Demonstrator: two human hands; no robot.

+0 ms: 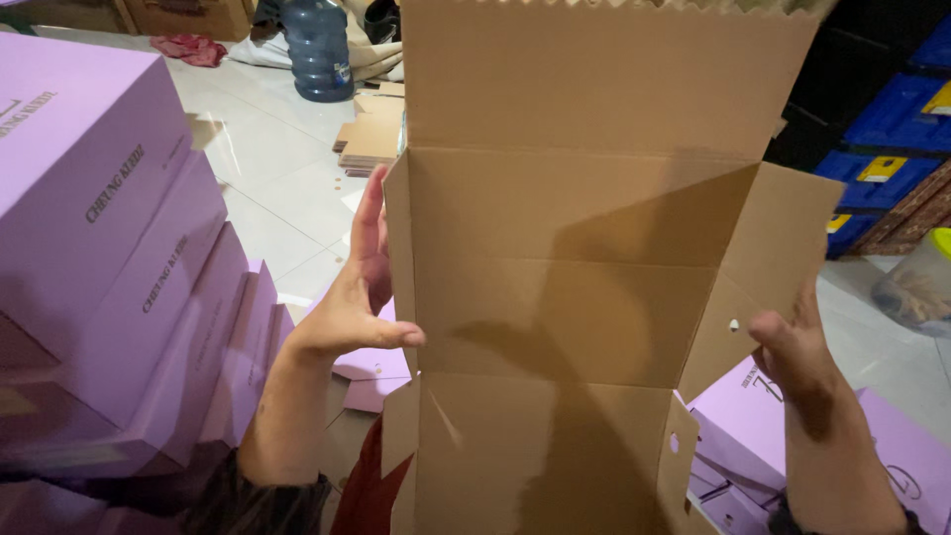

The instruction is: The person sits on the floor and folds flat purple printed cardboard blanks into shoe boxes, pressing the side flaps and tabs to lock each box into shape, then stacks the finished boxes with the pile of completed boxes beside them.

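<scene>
Filling the centre of the frame: an unfolded brown cardboard box (584,297), long axis running top to bottom, propped between 2 hands. Left hand (355,302) pinching the left side flap, thumb in front, fingers spread upward. Right hand (792,352) gripping the right flap's lower edge (fingers hidden behind), lilac boxes (109,228) stacking at left.

Bare hands, L (349,307) & R (792,352), w/ dark sleeves pushed up forearms.
</scene>
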